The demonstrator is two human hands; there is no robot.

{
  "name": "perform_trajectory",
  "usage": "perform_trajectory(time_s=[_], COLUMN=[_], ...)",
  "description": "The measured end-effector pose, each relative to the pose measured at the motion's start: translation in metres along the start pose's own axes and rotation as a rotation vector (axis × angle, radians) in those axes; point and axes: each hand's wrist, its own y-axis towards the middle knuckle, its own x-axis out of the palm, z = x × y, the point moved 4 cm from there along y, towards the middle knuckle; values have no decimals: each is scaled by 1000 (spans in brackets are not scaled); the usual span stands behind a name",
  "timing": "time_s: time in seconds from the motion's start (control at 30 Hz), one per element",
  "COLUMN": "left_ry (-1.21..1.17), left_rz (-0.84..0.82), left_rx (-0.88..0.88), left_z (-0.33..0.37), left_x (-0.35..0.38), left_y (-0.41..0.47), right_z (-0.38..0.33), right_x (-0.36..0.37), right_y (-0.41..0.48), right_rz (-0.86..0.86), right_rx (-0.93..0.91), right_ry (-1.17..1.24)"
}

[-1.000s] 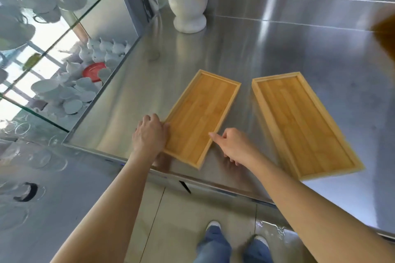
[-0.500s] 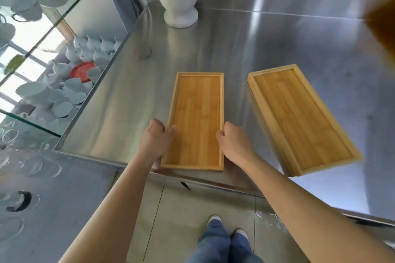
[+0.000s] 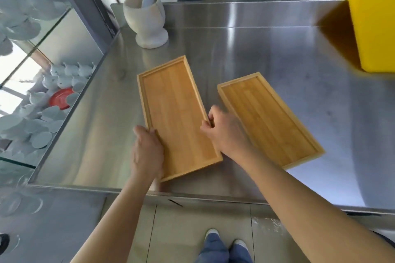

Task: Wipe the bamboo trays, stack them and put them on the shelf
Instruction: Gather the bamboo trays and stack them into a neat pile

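Two shallow rectangular bamboo trays lie on a steel counter (image 3: 267, 49). The left tray (image 3: 177, 115) is held on both long sides: my left hand (image 3: 146, 151) grips its left rim near the front corner, and my right hand (image 3: 224, 132) pinches its right rim at mid-length. Its far end points up and slightly left, roughly parallel to the right tray (image 3: 269, 119), which lies untouched just beyond my right hand. No cloth is visible.
A white stone mortar with pestle (image 3: 147, 21) stands at the counter's back left. A yellow block (image 3: 374, 23) sits at the back right. Left of the counter, glass shelves (image 3: 42, 96) hold several white cups and saucers and a red plate (image 3: 61, 98).
The left tray has been turned clockwise under both hands, from leaning right to straight to leaning left, now near-parallel with the right tray. The view shifted, bringing the yellow block into sight.
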Motion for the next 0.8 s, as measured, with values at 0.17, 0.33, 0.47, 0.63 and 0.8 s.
perform_trajectory(time_s=[0.17, 0.33, 0.47, 0.63, 0.8], left_ry=[-196, -309, -239, -59, 22], left_rz=[37, -121, -198, -249, -274], left_rx=[113, 228, 299, 342, 332], left_z=[70, 118, 139, 140, 132], left_x=[12, 58, 95, 126, 135], left_y=[-20, -52, -70, -79, -81], right_z=[41, 105, 152, 177, 185], right_x=[-58, -97, -109, -113, -103], right_y=[19, 7, -10, -20, -22], right_rz=[121, 175, 161, 138, 128], right_rx=[87, 248, 345, 369, 337], right_ry=[-55, -97, -134, -231, -234])
